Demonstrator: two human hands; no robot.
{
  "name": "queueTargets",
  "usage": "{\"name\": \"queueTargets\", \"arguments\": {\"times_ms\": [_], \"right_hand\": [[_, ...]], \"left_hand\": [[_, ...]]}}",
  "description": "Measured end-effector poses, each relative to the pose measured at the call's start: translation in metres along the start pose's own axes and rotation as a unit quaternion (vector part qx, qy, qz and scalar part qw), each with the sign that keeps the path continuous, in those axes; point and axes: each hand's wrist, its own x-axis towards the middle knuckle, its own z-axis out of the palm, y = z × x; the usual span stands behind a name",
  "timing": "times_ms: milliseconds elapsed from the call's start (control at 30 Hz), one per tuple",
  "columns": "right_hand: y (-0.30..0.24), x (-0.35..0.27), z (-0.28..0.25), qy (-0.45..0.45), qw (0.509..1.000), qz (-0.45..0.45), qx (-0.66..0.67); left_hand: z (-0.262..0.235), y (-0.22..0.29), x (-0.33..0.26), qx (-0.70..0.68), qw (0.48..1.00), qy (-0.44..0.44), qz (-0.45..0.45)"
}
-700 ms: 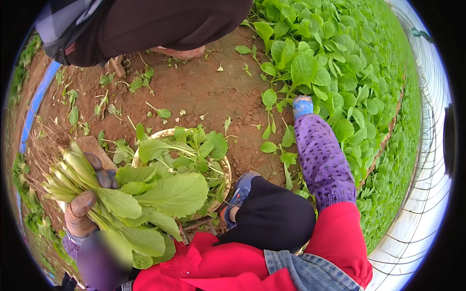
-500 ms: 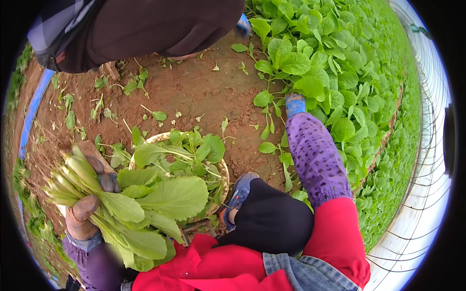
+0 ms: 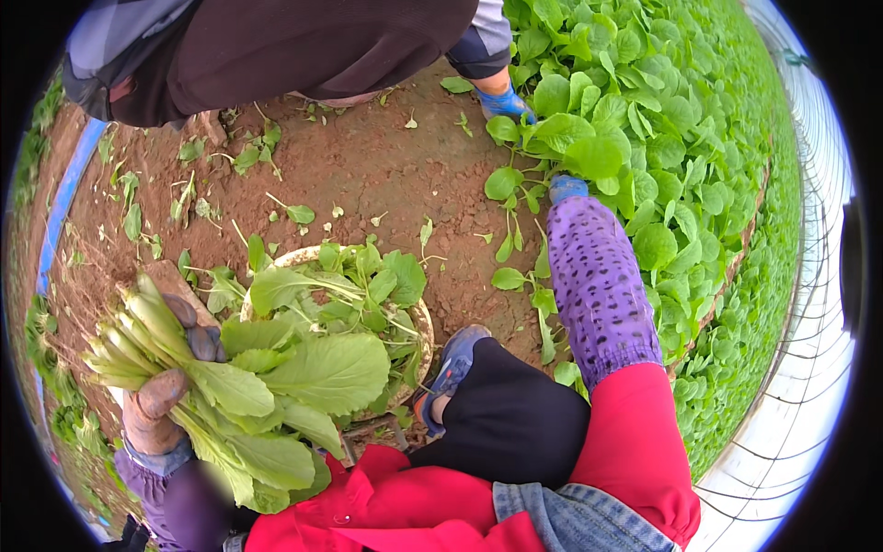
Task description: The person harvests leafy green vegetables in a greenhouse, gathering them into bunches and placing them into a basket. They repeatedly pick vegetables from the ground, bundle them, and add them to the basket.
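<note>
My left hand [image 3: 164, 400], in a soiled glove, is closed round a bunch of leafy greens [image 3: 276, 405] at the lower left. Their pale stems and thin roots point left, and the broad leaves hang to the right, partly over a round basket [image 3: 426, 336] of loose leaves. My right arm, in a purple spotted sleeve [image 3: 602, 276], reaches forward to the edge of the growing greens [image 3: 653, 244]. Only the blue glove cuff of my right hand [image 3: 567, 189] shows; its fingers are hidden under the leaves.
Across from me a person in dark trousers [image 3: 303, 55] bends over, one blue-gloved hand [image 3: 504, 103] at the plants. Loose leaves lie on the brown soil [image 3: 395, 184]. A blue strip [image 3: 69, 207] runs along the left; white sheeting [image 3: 791, 368] curves along the right.
The other person's blue-gloved hand has come down into view at the bed's edge. My right hand has shifted very slightly. My left hand keeps its bunch in the same place.
</note>
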Motion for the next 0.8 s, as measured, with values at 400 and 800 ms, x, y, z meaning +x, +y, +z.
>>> {"name": "queueTargets", "arguments": {"times_ms": [400,800], "right_hand": [[-0.007,-0.096,-0.017,-0.143,0.927,0.014,0.346],[-0.178,-0.302,-0.27,-0.128,0.444,-0.461,0.758]], "left_hand": [[-0.001,0.006,-0.04,-0.019,0.999,-0.038,-0.021],[0.02,-0.01,-0.058,0.047,0.976,-0.208,0.05]]}}
